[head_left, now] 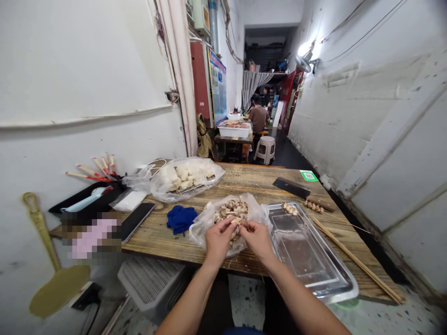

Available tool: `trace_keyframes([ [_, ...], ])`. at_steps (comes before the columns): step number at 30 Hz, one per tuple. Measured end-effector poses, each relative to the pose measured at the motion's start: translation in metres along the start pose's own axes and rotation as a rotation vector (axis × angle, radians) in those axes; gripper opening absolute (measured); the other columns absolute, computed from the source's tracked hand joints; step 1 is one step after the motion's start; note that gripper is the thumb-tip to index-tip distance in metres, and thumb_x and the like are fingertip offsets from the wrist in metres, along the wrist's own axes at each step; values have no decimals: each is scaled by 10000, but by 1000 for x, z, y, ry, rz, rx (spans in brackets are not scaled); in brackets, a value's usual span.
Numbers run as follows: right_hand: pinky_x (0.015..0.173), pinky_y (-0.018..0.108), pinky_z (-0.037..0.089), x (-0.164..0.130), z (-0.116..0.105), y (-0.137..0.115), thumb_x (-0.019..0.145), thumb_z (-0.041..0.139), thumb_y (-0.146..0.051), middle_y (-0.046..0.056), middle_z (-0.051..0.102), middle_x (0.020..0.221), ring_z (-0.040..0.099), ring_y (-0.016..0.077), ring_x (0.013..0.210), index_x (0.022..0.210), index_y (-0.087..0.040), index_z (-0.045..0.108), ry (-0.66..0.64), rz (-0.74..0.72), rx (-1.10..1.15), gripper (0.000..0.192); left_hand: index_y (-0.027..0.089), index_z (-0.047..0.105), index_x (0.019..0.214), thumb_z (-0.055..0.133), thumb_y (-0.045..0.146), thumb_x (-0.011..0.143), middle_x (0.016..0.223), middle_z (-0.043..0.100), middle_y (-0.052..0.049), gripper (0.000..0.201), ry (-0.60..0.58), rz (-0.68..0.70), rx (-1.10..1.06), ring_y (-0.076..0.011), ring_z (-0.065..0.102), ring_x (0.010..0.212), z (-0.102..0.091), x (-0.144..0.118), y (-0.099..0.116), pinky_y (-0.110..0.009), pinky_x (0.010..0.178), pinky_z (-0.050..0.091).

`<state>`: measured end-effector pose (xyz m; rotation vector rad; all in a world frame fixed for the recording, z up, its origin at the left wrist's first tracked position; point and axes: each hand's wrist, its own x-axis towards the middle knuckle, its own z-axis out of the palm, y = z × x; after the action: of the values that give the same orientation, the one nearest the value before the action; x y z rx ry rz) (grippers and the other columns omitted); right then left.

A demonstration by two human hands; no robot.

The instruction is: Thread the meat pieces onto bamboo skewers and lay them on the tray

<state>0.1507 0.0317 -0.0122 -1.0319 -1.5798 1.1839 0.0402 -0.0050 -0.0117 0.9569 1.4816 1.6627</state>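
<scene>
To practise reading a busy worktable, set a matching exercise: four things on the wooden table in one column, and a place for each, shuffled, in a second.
Things:
1. blue cloth
2. metal tray
3. cleaver
4. bag of meat pieces

Places:
A. at the table's far right, near the green sticker
B. under both hands, left hand and right hand
C. just left of the bag being worked over
D. right of the hands, at the near edge

Pairs: 1-C, 2-D, 3-A, 4-B
</scene>
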Motion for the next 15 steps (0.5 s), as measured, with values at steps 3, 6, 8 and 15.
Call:
trace_keyframes([
  [3,490,197,352,1,1,-1,665,533,-273,-19,552,508,462,106,489,586,-131,624,2,-10,-2,186,175,682,875,652,278,625,888,683,-57,272,14,53,77,-196,614,835,-2,0,3,-292,796,456],
  [6,504,202,371,2,2,-3,666,536,-270,-7,586,539,490,116,509,618,-130,645,-6,-23,-1,184,184,687,859,647,267,629,885,684,-52,247,21,84,95,-200,613,834,-2,-1,6,-298,801,451],
  [8,516,206,383,2,3,-5,670,542,-288,2,607,566,509,123,523,646,-130,654,-17,-26,8,195,189,691,846,649,258,627,875,686,-50,234,26,90,97,-198,615,821,-2,-1,8,-295,793,454],
  [15,454,193,351,3,8,-4,660,551,-289,-9,554,512,461,104,466,624,-125,613,73,-56,-130,179,213,693,842,634,247,646,865,686,-44,207,51,188,171,-197,616,821,-1,-5,5,-290,794,450],
])
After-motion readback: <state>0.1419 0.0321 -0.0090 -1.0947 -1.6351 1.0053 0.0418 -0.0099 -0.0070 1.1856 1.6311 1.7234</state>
